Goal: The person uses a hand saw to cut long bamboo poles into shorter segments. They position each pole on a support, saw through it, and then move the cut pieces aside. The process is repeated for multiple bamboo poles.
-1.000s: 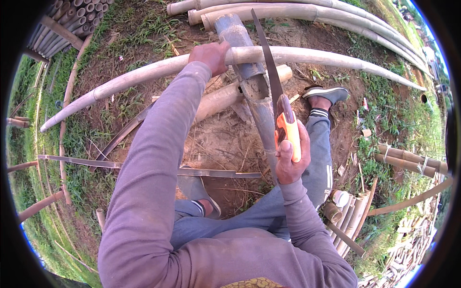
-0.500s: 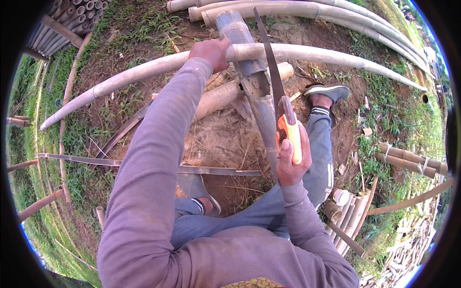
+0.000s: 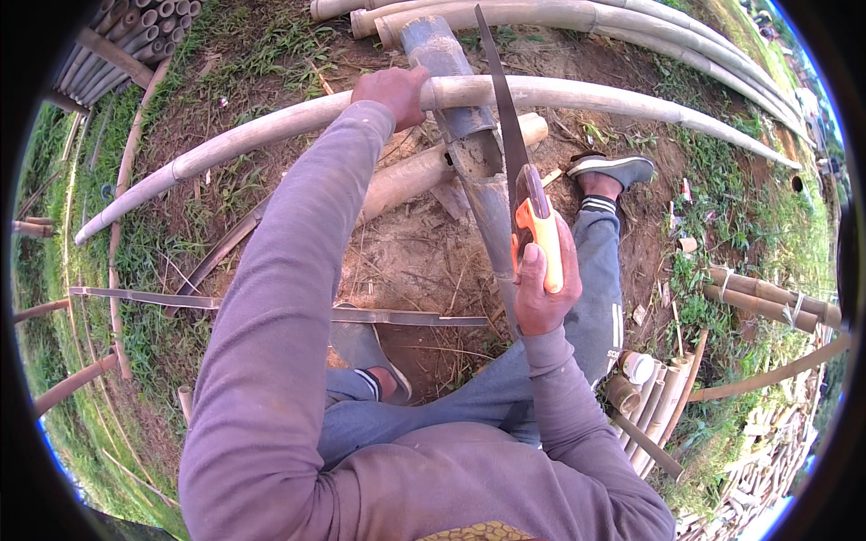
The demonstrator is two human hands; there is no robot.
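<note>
A long pale bamboo pole (image 3: pixel 253 137) lies crosswise over a thick grey bamboo post (image 3: pixel 437 50) with a notch cut in it. My left hand (image 3: pixel 391 96) is closed around the pole, just left of where it crosses the post. In my right hand (image 3: pixel 550 293) is a hand saw (image 3: pixel 507 113), gripped by its orange handle. Its long dark blade points away from me and passes over the pole, right of the post. Whether the teeth touch the pole I cannot tell. Under the post lies a thicker bamboo piece (image 3: pixel 406 185).
More long poles (image 3: pixel 577 16) lie at the far side. Stacked bamboo (image 3: pixel 149 41) shows at the far left. A thin split strip (image 3: pixel 144 298) crosses near my left foot (image 3: pixel 365 352). Short bamboo pieces (image 3: pixel 663 401) and a white cup-like container (image 3: pixel 639 366) are at the near right.
The whole view has shifted very slightly. The saw and my right hand have moved a little away from me; my left hand keeps its grip on the pole.
</note>
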